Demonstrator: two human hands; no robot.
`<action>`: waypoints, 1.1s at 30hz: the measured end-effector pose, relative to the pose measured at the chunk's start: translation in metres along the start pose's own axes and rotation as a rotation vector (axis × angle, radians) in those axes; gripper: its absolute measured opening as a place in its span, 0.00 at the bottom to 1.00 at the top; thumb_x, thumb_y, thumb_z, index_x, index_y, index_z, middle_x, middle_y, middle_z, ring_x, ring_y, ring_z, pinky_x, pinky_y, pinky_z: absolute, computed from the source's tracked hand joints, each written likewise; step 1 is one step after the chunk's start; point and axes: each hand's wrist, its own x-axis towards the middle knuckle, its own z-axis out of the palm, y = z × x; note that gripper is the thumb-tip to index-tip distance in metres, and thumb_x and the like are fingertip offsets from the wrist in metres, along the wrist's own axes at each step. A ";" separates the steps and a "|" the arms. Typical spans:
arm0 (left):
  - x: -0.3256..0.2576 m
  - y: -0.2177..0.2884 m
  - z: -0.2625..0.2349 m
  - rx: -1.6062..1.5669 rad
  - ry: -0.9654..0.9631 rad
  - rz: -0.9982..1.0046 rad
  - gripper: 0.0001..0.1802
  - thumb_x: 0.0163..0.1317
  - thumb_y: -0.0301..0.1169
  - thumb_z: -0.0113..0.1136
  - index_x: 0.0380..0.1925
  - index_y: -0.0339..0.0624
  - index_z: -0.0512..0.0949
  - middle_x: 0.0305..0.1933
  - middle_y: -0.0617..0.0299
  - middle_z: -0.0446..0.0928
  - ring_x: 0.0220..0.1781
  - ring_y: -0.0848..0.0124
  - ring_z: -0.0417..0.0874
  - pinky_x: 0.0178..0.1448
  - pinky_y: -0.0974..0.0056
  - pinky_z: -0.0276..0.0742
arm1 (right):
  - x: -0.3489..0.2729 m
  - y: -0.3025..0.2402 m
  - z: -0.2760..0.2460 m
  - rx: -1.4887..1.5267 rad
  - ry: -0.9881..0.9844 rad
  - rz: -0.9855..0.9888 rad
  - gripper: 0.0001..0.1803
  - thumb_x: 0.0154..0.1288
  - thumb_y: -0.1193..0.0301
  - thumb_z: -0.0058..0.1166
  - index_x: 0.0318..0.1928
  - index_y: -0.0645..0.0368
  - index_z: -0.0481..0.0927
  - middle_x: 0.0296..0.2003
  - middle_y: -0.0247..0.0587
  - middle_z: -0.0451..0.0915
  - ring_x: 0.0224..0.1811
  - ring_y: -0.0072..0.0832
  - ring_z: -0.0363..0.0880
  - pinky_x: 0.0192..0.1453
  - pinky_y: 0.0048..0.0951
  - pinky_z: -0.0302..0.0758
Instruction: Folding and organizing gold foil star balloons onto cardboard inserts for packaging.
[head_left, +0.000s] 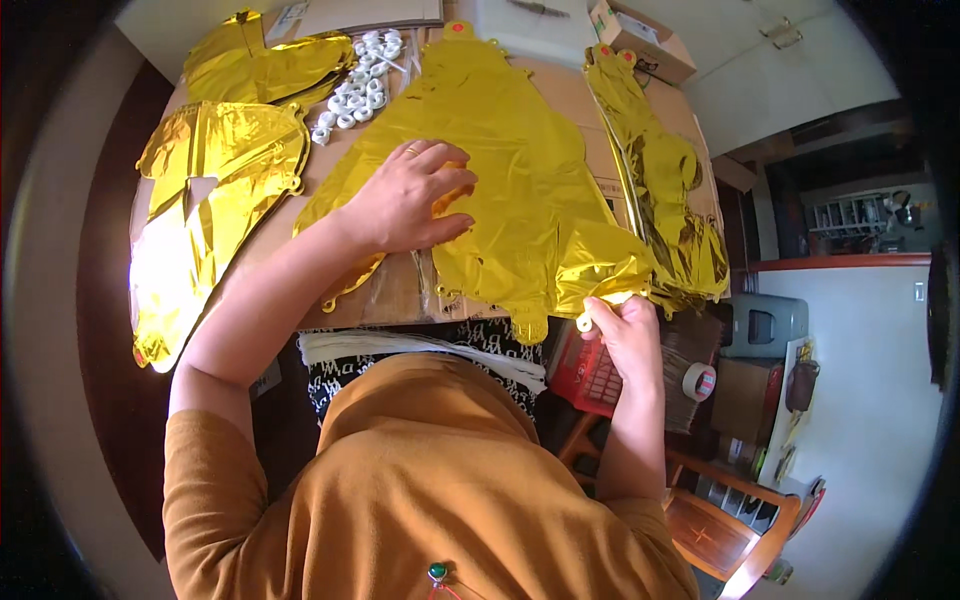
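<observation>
A large flat gold foil balloon (pixel 510 150) lies spread across the middle of the cardboard-covered table. My left hand (pixel 420 195) is over its left part, fingers curved and apart with nothing in them; whether the fingertips touch the foil I cannot tell. At the near right corner, my right hand (pixel 627 330) pinches the balloon's edge between thumb and fingers, close to a small round tab. That corner is folded and creased. To the right, another crumpled gold foil balloon (pixel 665 165) lies beside it, partly under the spread one.
More gold foil balloons lie at the left (pixel 235 150) and far left (pixel 250 70). Several small white rolls (pixel 355 100) are heaped between them and the middle. A cardboard box (pixel 650 48) stands at the far right. Below the table are a red basket (pixel 590 375) and a wooden chair (pixel 715 530).
</observation>
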 end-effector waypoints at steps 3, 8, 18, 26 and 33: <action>0.001 -0.004 0.005 -0.021 -0.018 0.008 0.26 0.53 0.39 0.73 0.52 0.42 0.80 0.59 0.50 0.76 0.63 0.49 0.75 0.69 0.48 0.69 | -0.005 0.009 0.003 -0.009 0.012 0.021 0.11 0.68 0.71 0.62 0.36 0.68 0.87 0.27 0.40 0.87 0.22 0.23 0.83 0.27 0.23 0.79; 0.005 -0.007 0.009 -0.010 -0.024 0.051 0.26 0.54 0.40 0.73 0.52 0.42 0.80 0.61 0.49 0.75 0.65 0.49 0.74 0.71 0.46 0.67 | -0.010 0.008 0.017 0.210 0.159 0.042 0.15 0.70 0.66 0.63 0.44 0.69 0.83 0.33 0.39 0.84 0.23 0.21 0.80 0.23 0.23 0.78; 0.003 -0.004 0.011 -0.019 0.026 0.001 0.23 0.55 0.42 0.72 0.48 0.42 0.82 0.58 0.51 0.77 0.64 0.52 0.75 0.71 0.49 0.67 | -0.004 0.023 0.025 0.301 0.255 -0.039 0.10 0.70 0.75 0.61 0.48 0.68 0.81 0.36 0.38 0.84 0.27 0.18 0.80 0.21 0.21 0.78; 0.000 0.001 0.010 0.007 0.039 -0.014 0.24 0.54 0.42 0.72 0.49 0.42 0.81 0.58 0.51 0.76 0.64 0.51 0.75 0.68 0.50 0.70 | -0.004 0.019 0.027 0.377 0.265 -0.017 0.12 0.71 0.73 0.61 0.49 0.68 0.81 0.37 0.37 0.85 0.29 0.17 0.80 0.26 0.20 0.77; -0.002 0.003 0.006 0.024 0.007 -0.030 0.26 0.52 0.40 0.73 0.51 0.43 0.80 0.59 0.51 0.75 0.64 0.50 0.74 0.67 0.49 0.70 | 0.000 0.028 0.025 0.273 0.297 -0.005 0.14 0.71 0.69 0.62 0.46 0.71 0.85 0.40 0.38 0.87 0.38 0.18 0.80 0.45 0.26 0.74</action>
